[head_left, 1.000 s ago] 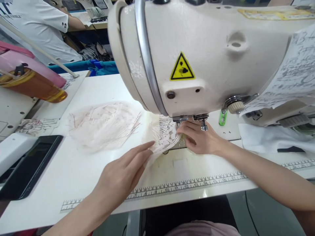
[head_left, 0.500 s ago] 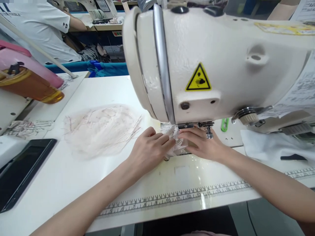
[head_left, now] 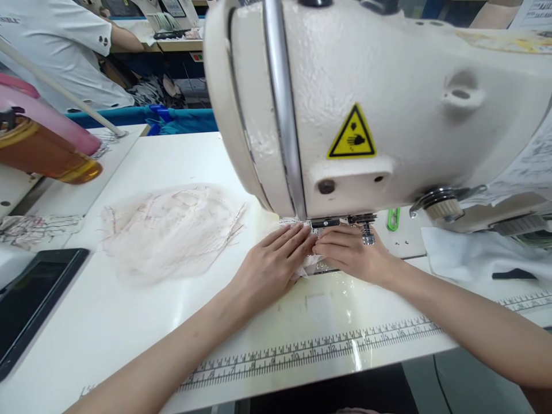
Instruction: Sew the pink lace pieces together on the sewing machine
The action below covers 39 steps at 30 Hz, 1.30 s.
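Observation:
A small piece of white lace fabric (head_left: 311,263) lies under the sewing machine (head_left: 388,86), mostly covered by my hands. My left hand (head_left: 276,253) rests flat on it, fingers stretched toward the needle area, which the machine head hides. From the other side my right hand (head_left: 356,250) lies on the fabric, its fingers extended leftward and close together beneath the metal thread guides. The fingertips of both hands almost meet. To the left, a thin, pale pink sheer fabric (head_left: 172,233) with loose threads lies spread on the white table (head_left: 142,322).
A phone (head_left: 38,299), an amber cup (head_left: 47,149) and a pink bottle (head_left: 56,118) are at the left. A green thread snipper (head_left: 393,219) and white cloth (head_left: 474,253) lie right. A printed ruler (head_left: 302,351) follows the front edge. Another person (head_left: 56,52) sits beyond.
My left hand has gone from curled fingers on the lace to fingers laid out flat, closer to my right hand. My right hand stays nearly in place. The view has shifted slightly.

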{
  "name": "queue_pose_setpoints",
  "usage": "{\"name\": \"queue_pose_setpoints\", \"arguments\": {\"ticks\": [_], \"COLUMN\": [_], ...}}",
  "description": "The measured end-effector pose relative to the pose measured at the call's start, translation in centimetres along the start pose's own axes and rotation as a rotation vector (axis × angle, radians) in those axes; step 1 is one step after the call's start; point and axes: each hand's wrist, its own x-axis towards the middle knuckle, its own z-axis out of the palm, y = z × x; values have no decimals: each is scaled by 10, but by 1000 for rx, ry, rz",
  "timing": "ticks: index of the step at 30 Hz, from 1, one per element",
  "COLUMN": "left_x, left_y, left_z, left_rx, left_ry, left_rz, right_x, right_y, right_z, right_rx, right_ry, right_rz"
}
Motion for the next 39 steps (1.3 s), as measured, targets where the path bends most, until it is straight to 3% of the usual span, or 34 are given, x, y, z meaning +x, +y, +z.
{"name": "queue_pose_setpoints", "arguments": {"ticks": [14, 24, 32, 39], "left_x": [3, 3, 6, 7], "left_y": [-1, 6, 12, 10], "left_z": [-5, -2, -2, 0], "left_rx": [84, 64, 28, 53], "left_ry": [-13, -45, -84, -33], "left_rz": [8, -56, -151, -121], "right_x": [-3, -6, -9, -7], "right_y": [-2, 2, 7, 9], "right_z": [4, 0, -1, -2], "right_rx": [-21, -108, -54, -92], "right_ry": [9, 1, -61, -70], "right_rz": [32, 88, 127, 91]}}
